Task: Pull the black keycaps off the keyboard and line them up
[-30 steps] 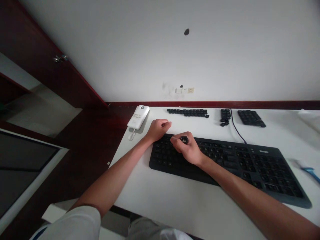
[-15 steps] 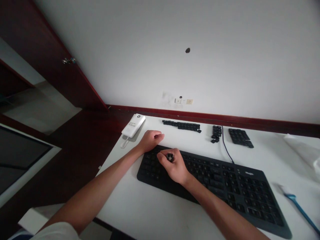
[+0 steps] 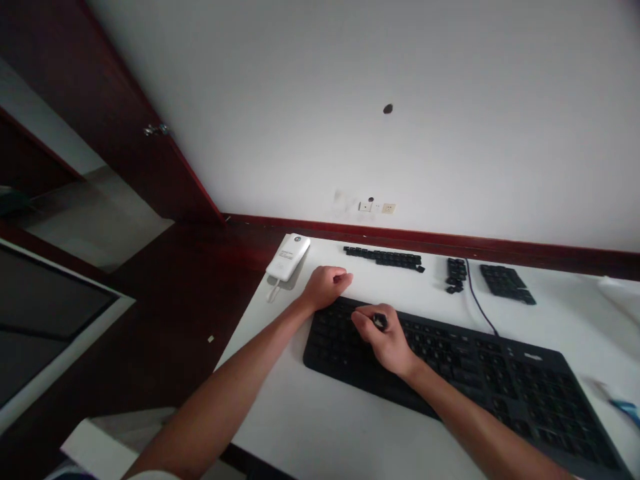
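A black keyboard point(image 3: 350, 373) lies at a slant on the white table. My left hand point(image 3: 327, 287) is curled into a loose fist against its top left corner, with nothing visible in the fingers. Over the left part of the keys, my right hand point(image 3: 387, 337) is closed, thumb and fingers wrapped round a small black piece with a pale centre point(image 3: 381, 321). Most of that piece is hidden in the grip. Beyond the keyboard lie a long row of loose black keycaps point(image 3: 383, 257), a smaller group of keycaps point(image 3: 456, 275) and a block of keycaps point(image 3: 506, 283).
A white power bank point(image 3: 289, 259) with a strap sits at the table's far left corner. The keyboard cable point(image 3: 480, 300) runs back between keycap groups. A blue-handled brush point(image 3: 625, 407) is at the right, a whitish sheet point(image 3: 623, 300) behind it. A wall stands beyond the table.
The view has shifted, so the table and both hands appear farther right. Both hands keep about the same place on the keyboard, the right still gripping the black piece.
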A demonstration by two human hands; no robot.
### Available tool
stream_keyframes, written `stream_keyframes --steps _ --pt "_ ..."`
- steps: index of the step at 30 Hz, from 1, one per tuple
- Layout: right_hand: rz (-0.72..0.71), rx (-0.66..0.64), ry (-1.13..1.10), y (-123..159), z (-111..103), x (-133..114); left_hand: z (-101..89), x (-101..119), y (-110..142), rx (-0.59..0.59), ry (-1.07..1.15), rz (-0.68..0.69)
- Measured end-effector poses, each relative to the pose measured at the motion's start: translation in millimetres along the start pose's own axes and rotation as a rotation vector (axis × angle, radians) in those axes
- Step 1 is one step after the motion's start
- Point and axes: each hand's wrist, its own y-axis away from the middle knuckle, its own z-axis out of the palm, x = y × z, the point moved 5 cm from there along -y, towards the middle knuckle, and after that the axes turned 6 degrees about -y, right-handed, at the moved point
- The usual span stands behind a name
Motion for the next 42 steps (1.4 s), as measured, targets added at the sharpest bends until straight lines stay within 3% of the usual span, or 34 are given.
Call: stream_keyframes --steps 7,14,20,34,42 --pt "0.068 -0.001 0.001 2 -6 13 2.5 -5 -4 0.046 -0.024 -0.002" --pt "0.087 0.220 -0.102 10 -7 21 3.7 -5 -4 0.025 -0.034 -0.008" --pt "0.103 0.312 -0.113 9 -6 20 2.9 -3 -4 0.002 -0.072 0.009" --pt "0.020 0.333 -0.059 1 -1 12 2.0 -4 -3 0.001 -0.107 0.034" --pt "0.069 0.431 -0.400 -5 -7 23 1.7 -10 -5 0.025 -0.074 0.024"
